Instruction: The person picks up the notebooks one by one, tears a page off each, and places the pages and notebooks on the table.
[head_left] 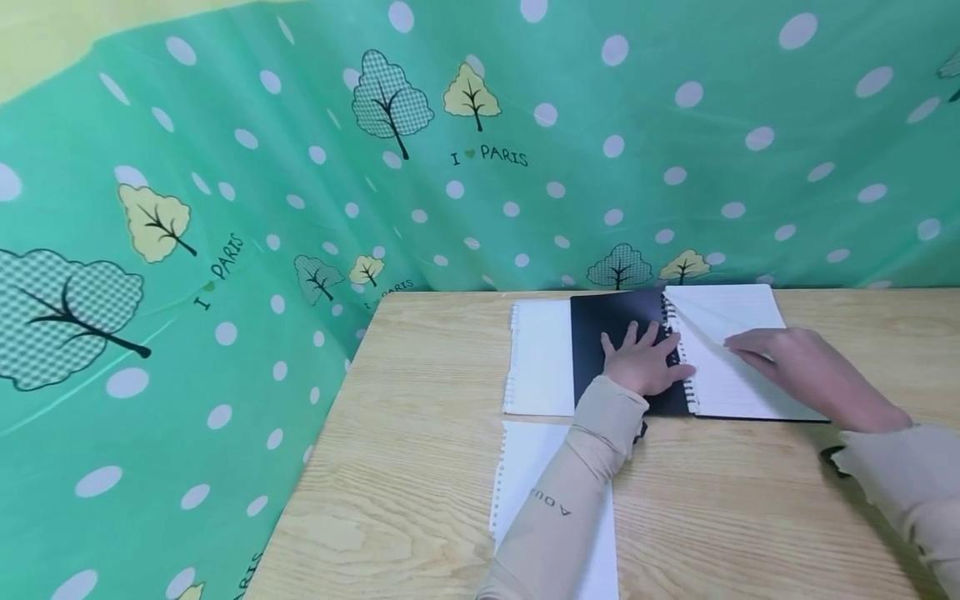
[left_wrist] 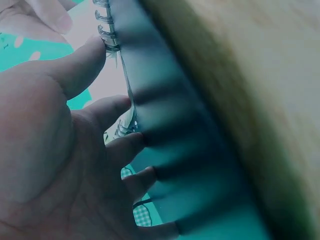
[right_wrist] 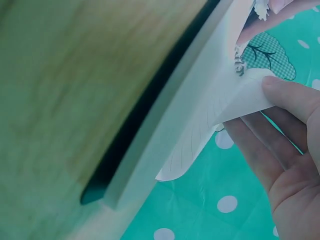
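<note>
A spiral notebook lies open near the back of the table, with its black cover (head_left: 596, 333) folded to the left and lined pages (head_left: 738, 304) on the right. My left hand (head_left: 641, 367) rests on the cover with fingers spread, its thumb reaching the wire spiral (left_wrist: 106, 30). Between thumb and fingers, my right hand (head_left: 798, 367) pinches a sheet of paper (right_wrist: 247, 97), lifted off the page stack and slanting from the spiral. In the right wrist view, a ragged paper edge (right_wrist: 261, 9) shows near the spiral.
Left of the cover lies a loose white sheet (head_left: 542, 358) with a perforated left edge. Nearer, another loose sheet (head_left: 517, 467) is partly hidden under the left sleeve (head_left: 555, 508). A green dotted cloth (head_left: 525, 208) hangs behind the wooden table (head_left: 405, 467).
</note>
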